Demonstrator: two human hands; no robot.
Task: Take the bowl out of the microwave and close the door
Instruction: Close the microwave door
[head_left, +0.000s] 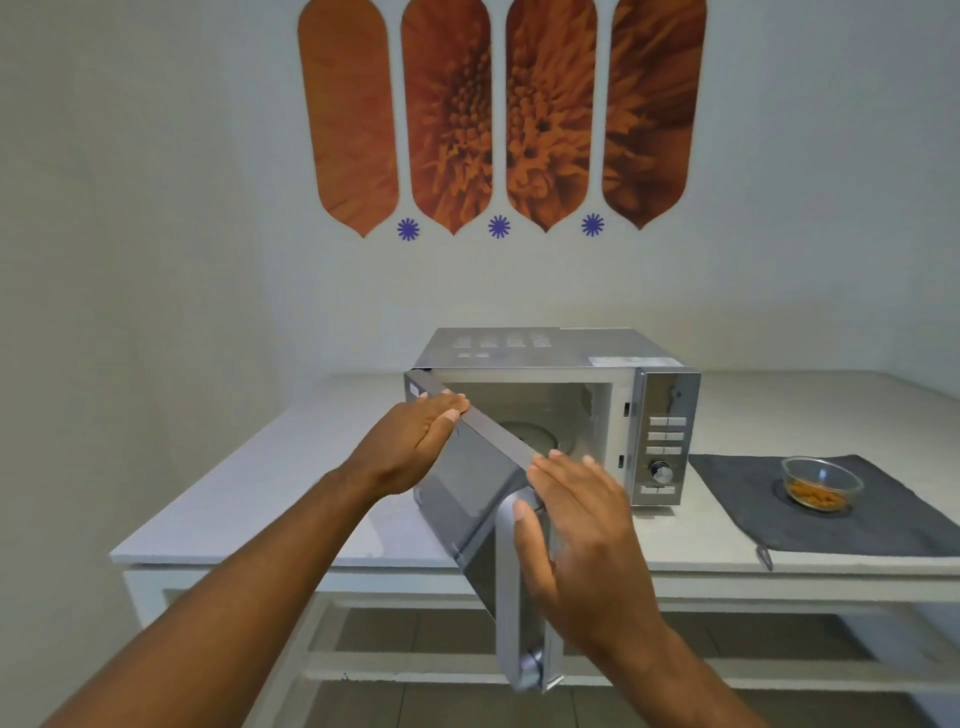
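Both hands on open door

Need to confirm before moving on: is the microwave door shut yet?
Not yet: the door is swung open, cavity visible, both hands on its edge.

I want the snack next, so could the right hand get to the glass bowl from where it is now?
Probably yes. The right hand only rests open against the door's handle edge, and the bowl sits uncovered on the dark cloth right of the microwave, nothing between.
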